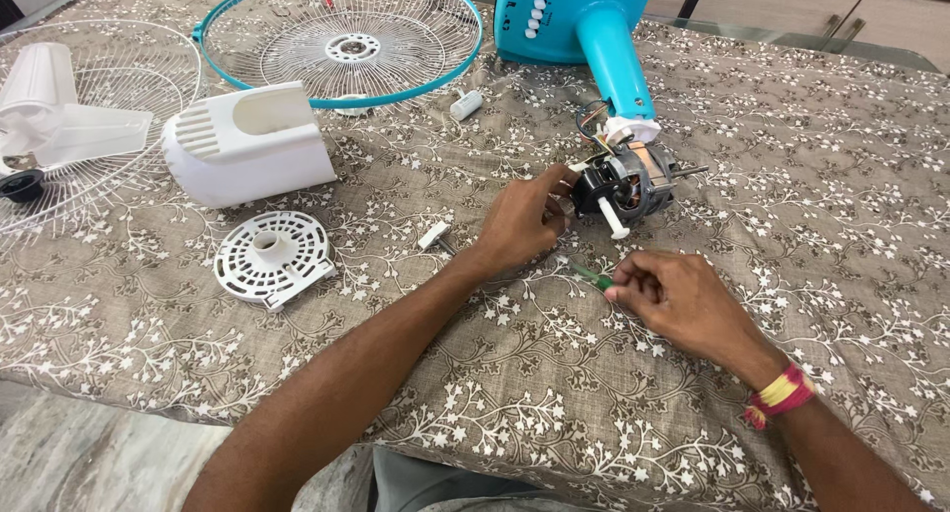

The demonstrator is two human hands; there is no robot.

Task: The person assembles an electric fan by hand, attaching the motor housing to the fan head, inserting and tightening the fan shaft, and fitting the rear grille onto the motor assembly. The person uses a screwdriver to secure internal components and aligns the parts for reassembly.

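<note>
The left hand is at the bare fan motor, fingertips pinched narrow against the motor's black plastic end, touching it near the white stub that sticks out. The motor lies on its side toward the middle of the table, copper windings and a steel casing showing, a thin metal shaft poking out on its far side, coloured wires running up into the teal plastic fan stand by the far edge.

The right hand rests on the cloth just nearer than the motor, fingers curled closed round a small screwdriver with a translucent green handle, its tip pointing toward the left hand. A red and yellow thread band sits on that wrist.

The table wears a brownish woven tablecloth printed with white sprigs. Toward the left edge: a round white slotted plastic plate, a boxy white motor cover with ribbed vents, and white fan blades lying on a white wire grille. At the far edge, a teal-rimmed wire fan guard lies flat. A small white cylindrical capacitor sits just beside it, and a little white knob lies near the left wrist.
</note>
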